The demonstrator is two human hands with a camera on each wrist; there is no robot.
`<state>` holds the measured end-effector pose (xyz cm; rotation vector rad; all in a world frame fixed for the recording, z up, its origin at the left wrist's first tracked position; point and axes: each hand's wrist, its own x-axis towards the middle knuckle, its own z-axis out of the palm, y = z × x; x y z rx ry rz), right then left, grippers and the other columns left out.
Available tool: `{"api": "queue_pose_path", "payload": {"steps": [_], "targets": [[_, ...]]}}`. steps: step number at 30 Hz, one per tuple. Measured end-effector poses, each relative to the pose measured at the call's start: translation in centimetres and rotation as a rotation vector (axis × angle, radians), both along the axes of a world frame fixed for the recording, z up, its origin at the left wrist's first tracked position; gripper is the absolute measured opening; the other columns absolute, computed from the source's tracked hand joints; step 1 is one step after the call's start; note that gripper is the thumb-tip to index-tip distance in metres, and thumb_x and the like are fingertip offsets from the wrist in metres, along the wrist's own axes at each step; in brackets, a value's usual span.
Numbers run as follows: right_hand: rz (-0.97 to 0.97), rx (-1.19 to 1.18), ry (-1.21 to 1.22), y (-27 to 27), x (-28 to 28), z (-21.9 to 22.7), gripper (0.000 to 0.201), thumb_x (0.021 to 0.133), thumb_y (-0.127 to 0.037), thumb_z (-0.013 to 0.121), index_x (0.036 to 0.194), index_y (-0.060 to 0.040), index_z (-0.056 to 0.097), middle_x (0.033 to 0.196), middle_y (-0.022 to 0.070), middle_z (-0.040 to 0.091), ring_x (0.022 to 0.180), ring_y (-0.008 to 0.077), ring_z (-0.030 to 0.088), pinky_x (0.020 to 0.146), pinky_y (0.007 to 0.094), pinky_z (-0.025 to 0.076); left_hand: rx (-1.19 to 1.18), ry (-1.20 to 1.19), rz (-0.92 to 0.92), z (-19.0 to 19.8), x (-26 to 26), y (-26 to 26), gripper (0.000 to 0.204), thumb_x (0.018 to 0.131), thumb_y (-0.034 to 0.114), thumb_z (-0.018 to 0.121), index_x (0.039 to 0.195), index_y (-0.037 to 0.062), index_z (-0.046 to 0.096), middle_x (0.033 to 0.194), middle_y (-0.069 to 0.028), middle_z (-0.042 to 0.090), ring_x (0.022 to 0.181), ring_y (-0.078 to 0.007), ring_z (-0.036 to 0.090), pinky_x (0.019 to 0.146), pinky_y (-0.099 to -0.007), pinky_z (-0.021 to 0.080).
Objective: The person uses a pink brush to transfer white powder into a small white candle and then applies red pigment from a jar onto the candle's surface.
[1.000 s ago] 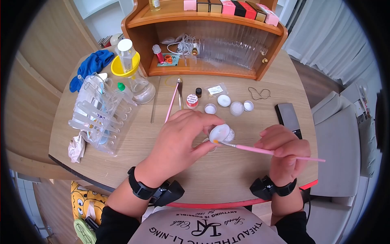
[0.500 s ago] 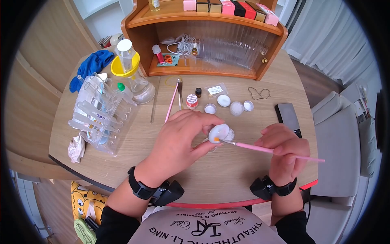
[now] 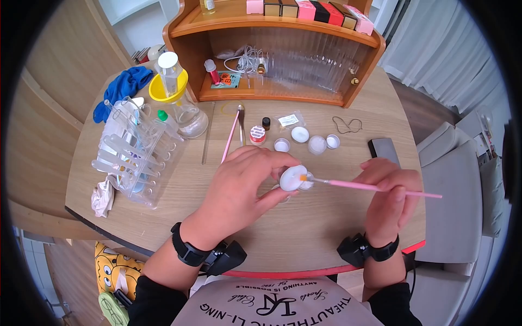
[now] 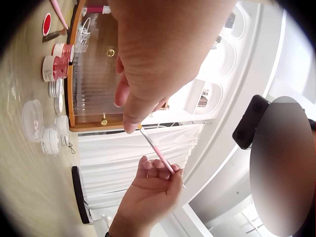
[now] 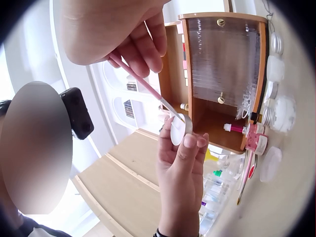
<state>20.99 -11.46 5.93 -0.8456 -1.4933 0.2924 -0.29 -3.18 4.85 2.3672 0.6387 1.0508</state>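
Observation:
My left hand (image 3: 239, 182) pinches a small round white lid (image 3: 292, 179) between thumb and fingers, its face tilted up. My right hand (image 3: 392, 198) holds a thin pink brush (image 3: 359, 186) by the handle, and the orange bristles are over the right part of the lid's face. In the right wrist view the brush tip (image 5: 182, 120) meets the lid (image 5: 178, 130) near its rim; the left hand (image 5: 181, 173) grips that lid from below. The left wrist view shows the right hand (image 4: 150, 192) with the brush between thumb and fingers; the lid is hidden there.
Several small white jars and lids, one of them the jar (image 3: 317, 144), stand beyond the hands near a red-labelled jar (image 3: 257, 135). A test tube rack (image 3: 142, 163) is at left, a wooden cabinet (image 3: 272, 98) behind, a dark box (image 3: 384, 151) at right.
The right hand and brush have moved slightly right and up, taking the bristles from the lid's lower edge to its right part. The left hand keeps its hold.

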Motion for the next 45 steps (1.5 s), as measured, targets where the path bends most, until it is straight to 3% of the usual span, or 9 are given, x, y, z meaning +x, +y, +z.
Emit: {"api": "queue_pose_path", "payload": {"steps": [2,7,11,13,22,28,32,37,45], "targets": [[-0.052,0.003,0.011,-0.04,0.15,0.03,0.029,0.095,-0.032,0.041,0.085,-0.0059,0.049,0.069,0.0127,0.06,0.064,0.0235,0.058,0.07,0.0414,0.047,-0.003,0.002,0.003,0.0,-0.03,0.01,0.043,0.061,0.009,0.079,0.098,0.0086,0.057,0.093,-0.005,0.064,0.079,-0.0215,0.058,0.077,-0.0337,0.045],[0.114,0.058,-0.071,0.14,-0.19,0.05,0.028,0.095,-0.032,0.041,0.086,-0.0062,0.046,0.067,0.0113,0.058,0.062,0.022,0.055,0.07,0.041,0.047,0.0,0.011,0.0,0.07,-0.02,-0.01,0.044,0.061,0.01,0.079,0.099,0.0085,0.057,0.093,-0.0051,0.064,0.079,-0.0216,0.058,0.077,-0.0336,0.045],[0.079,-0.002,-0.04,0.13,-0.41,0.11,0.028,0.095,-0.032,0.042,0.086,-0.0067,0.047,0.067,0.0115,0.058,0.061,0.022,0.056,0.071,0.0411,0.047,-0.004,0.007,0.004,0.09,0.05,-0.02,0.044,0.061,0.01,0.079,0.099,0.0084,0.058,0.093,-0.0052,0.064,0.08,-0.0216,0.058,0.077,-0.0335,0.045],[-0.06,0.009,0.018,0.09,0.07,0.04,0.029,0.095,-0.033,0.043,0.084,-0.0063,0.049,0.07,0.0128,0.06,0.062,0.0232,0.058,0.071,0.0415,0.047,-0.008,0.011,0.01,0.03,-0.02,0.04,0.043,0.061,0.01,0.079,0.099,0.0082,0.058,0.094,-0.0055,0.064,0.08,-0.0217,0.058,0.077,-0.0334,0.045],[0.121,0.019,-0.024,0.12,-0.81,0.14,0.03,0.095,-0.032,0.042,0.081,-0.0069,0.05,0.073,0.0134,0.062,0.066,0.0233,0.059,0.071,0.0421,0.047,-0.012,0.009,-0.003,0.14,0.0,-0.05,0.045,0.06,0.009,0.079,0.1,0.0077,0.057,0.095,-0.0062,0.063,0.08,-0.0221,0.058,0.077,-0.0332,0.045],[-0.024,0.025,0.004,-0.09,0.09,-0.08,0.029,0.095,-0.031,0.042,0.082,-0.0064,0.051,0.073,0.0138,0.062,0.066,0.0238,0.06,0.072,0.042,0.048,-0.006,-0.003,0.001,-0.03,-0.01,-0.02,0.045,0.06,0.009,0.079,0.099,0.0077,0.057,0.093,-0.0063,0.063,0.079,-0.0224,0.057,0.077,-0.0342,0.045],[0.018,0.058,0.079,-0.12,0.08,0.17,0.028,0.095,-0.03,0.042,0.083,-0.006,0.051,0.073,0.0142,0.062,0.066,0.024,0.06,0.073,0.0416,0.048,-0.006,-0.008,0.001,-0.08,0.04,-0.01,0.045,0.06,0.009,0.079,0.099,0.0079,0.057,0.093,-0.0063,0.063,0.079,-0.022,0.057,0.076,-0.0337,0.045],[0.122,0.063,-0.038,0.28,-0.6,0.08,0.029,0.095,-0.03,0.042,0.083,-0.0055,0.05,0.071,0.0142,0.062,0.065,0.0239,0.059,0.072,0.0413,0.048,-0.016,0.002,0.0,-0.07,0.11,-0.05,0.045,0.06,0.009,0.08,0.099,0.0083,0.057,0.093,-0.0058,0.063,0.079,-0.0214,0.057,0.076,-0.0328,0.045],[0.041,0.068,0.058,-0.08,-0.06,0.09,0.027,0.095,-0.029,0.043,0.084,-0.0051,0.05,0.072,0.0142,0.062,0.065,0.0239,0.059,0.072,0.0416,0.048,-0.007,-0.009,0.001,-0.14,0.03,0.0,0.047,0.06,0.009,0.08,0.1,0.0084,0.057,0.093,-0.0056,0.063,0.079,-0.0215,0.057,0.076,-0.0329,0.045]]}}
